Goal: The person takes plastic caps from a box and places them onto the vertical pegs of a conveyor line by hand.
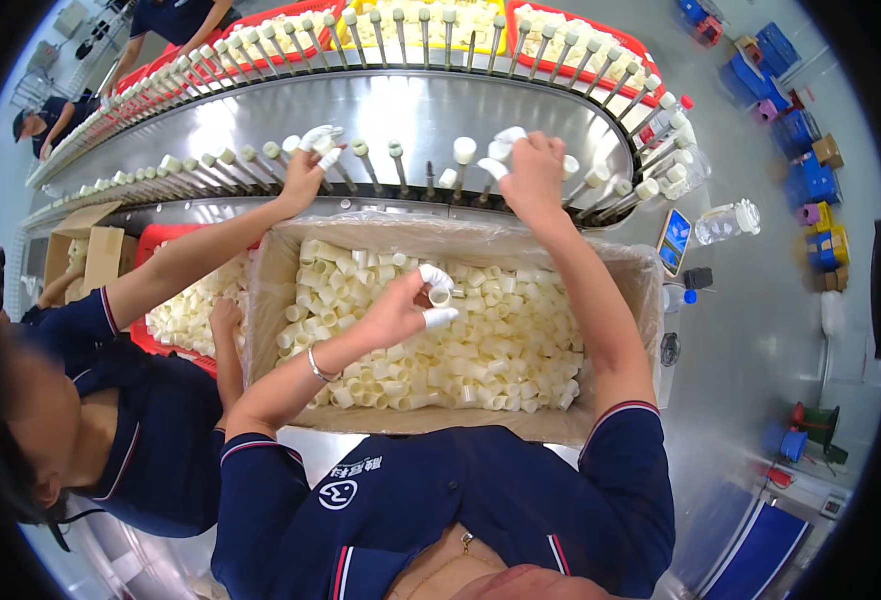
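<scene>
Over an open cardboard box [271, 300] full of cream plastic caps [461, 370], my left hand [401, 310] pinches one short, hollow cap [440, 297] between fingers wearing white finger covers. A silver bangle is on that wrist. My right hand [536, 172] reaches to the near row of metal pegs and closes around a white cap [501, 151] at the top of one. Its fingertips are covered in white too. Just left of it stand a capped peg [464, 152] and a bare peg [430, 180].
A co-worker's hand [306, 178] touches the pegs on the left. The peg line loops around a steel table [391, 105]. Red baskets [166, 235] and a yellow basket [421, 50] hold more caps. A phone [674, 240] and a clear bottle [726, 222] lie right of the box.
</scene>
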A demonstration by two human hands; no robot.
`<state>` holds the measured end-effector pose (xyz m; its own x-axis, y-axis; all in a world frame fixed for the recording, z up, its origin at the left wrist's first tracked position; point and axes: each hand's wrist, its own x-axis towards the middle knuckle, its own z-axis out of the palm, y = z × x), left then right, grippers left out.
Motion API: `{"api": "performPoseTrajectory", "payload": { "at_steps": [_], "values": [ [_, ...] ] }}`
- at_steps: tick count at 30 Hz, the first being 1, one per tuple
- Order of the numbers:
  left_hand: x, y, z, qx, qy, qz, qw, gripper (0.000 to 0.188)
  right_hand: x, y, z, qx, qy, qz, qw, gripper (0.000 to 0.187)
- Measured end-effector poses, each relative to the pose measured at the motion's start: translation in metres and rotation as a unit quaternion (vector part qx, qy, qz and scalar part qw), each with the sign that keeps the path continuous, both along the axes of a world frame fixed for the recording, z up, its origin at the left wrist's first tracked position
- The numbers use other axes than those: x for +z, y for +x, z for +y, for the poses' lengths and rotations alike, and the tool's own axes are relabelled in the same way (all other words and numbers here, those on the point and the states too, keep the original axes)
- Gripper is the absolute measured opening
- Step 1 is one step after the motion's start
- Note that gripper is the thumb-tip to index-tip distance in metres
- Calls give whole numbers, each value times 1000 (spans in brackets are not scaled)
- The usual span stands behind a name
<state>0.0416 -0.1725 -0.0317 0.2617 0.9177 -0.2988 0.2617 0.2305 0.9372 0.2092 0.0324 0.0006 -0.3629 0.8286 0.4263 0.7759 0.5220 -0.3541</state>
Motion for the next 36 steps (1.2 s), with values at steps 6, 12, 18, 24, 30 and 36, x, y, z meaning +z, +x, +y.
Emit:
{"api": "performPoseTrajectory", "payload": {
  "at_steps": [6, 12, 18, 24, 30, 36],
  "values": [
    [29, -28, 34, 127, 249, 73, 957, 43, -3, 27, -10, -8, 65, -29, 997, 46],
    [46, -53, 103, 165, 378, 315, 855, 29, 9, 46, -57, 52, 221, 42, 973, 48],
    [47, -34, 168, 22, 420, 469, 777, 11, -25, 60, -97, 272, 156, 26, 949, 36],
    [58, 0, 196, -97, 346, 549, 754, 8, -124, 73, -115, 317, -82, -168, 930, 23],
    [42, 36, 161, -13, 632, 456, 626, 38, -192, 69, -121, 305, -177, -265, 897, 18],
    [-60, 28, 39, -182, 446, 326, 813, 47, -147, 73, -114, 274, -212, -187, 919, 32]
  ]
}}
